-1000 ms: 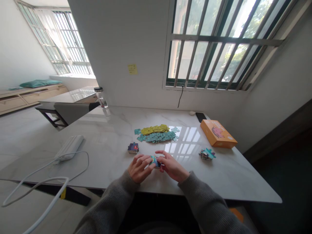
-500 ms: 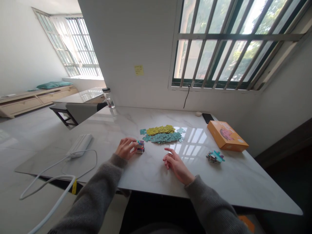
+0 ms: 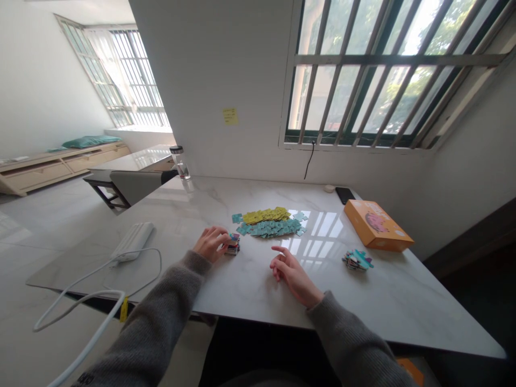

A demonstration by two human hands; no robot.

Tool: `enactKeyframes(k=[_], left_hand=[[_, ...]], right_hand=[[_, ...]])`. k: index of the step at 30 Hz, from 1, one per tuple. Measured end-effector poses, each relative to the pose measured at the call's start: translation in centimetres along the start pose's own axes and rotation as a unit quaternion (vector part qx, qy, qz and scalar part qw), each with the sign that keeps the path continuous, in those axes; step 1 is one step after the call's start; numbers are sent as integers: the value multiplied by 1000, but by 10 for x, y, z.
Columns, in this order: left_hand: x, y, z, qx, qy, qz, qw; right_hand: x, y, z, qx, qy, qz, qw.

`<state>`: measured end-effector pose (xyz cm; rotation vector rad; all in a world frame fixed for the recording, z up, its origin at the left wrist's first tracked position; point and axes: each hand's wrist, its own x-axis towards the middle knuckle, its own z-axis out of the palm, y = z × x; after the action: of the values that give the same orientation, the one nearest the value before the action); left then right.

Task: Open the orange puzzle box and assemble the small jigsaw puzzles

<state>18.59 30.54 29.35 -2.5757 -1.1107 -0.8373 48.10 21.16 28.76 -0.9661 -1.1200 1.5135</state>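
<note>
My left hand [image 3: 211,243] has its thumb and fingers closed at the left side of a small stack of jigsaw puzzle pieces [image 3: 233,246]. Purple and pale colours show on top of that stack; whether the fingertips pinch one piece or several is hidden. My right hand [image 3: 291,272] rests over the table to the right, index finger stretched out and the others loosely curled, holding nothing. Beyond both hands lie a row of yellow puzzle pieces [image 3: 266,215] and a row of teal puzzle pieces [image 3: 276,228], overlapping one another. A second stack of pieces [image 3: 357,260] sits farther right.
On the right of the marble-look table [image 3: 250,290] is an orange box [image 3: 377,226], with a black phone [image 3: 344,195] behind it. A white power strip [image 3: 135,242] and its cable lie at the left. A clear bottle [image 3: 180,163] stands at the far left corner.
The top of the small stack at my left hand looks different: less turquoise and more purple shows. My left fingers have shifted only slightly; my right hand stays put.
</note>
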Motion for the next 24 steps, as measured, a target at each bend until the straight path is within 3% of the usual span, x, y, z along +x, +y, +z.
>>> enactKeyframes(k=[9, 14, 19, 24], left_hand=[[-7, -9, -3, -79, -22, -27, 996], [-10, -7, 1, -154, 13, -75, 985], [-16, -11, 16, -322, -6, -176, 930], [-27, -15, 27, -434, 2, -219, 874]], right_hand=[[-1, 0, 0, -10, -3, -4, 1000], [-2, 2, -2, -18, -8, -7, 1000], [12, 7, 1, -126, -23, -41, 991], [61, 17, 29, -331, -46, -203, 920]])
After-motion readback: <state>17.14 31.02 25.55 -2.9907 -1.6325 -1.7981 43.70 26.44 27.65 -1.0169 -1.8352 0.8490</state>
